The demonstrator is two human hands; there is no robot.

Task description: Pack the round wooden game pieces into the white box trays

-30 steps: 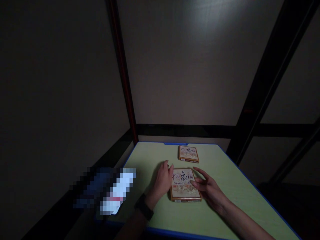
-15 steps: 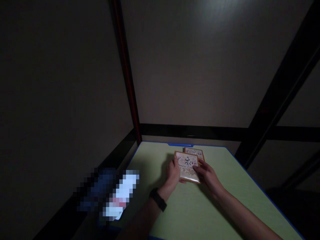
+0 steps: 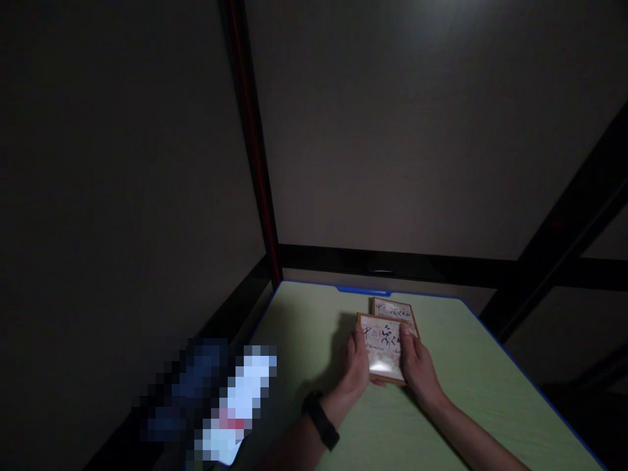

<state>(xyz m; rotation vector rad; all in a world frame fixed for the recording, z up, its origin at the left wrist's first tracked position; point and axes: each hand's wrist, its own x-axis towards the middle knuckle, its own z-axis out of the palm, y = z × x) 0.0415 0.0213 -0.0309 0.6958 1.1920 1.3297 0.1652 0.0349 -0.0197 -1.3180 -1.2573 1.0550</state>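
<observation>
Head view: left hand (image 3: pixel 355 364) and right hand (image 3: pixel 420 369) now grip the near box (image 3: pixel 384 348), raised off the table (image 3: pixel 490 373), so lifting seems done

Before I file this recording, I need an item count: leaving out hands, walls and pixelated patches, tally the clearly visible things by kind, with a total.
Flat, rectangular printed boxes with orange-brown edges: 2
Black wristband: 1
Pale green table with blue edging: 1
Total: 4

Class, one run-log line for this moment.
left hand: holds near box, left side | right hand: holds right side, thumb on top | far box: on table, partly hidden
</observation>
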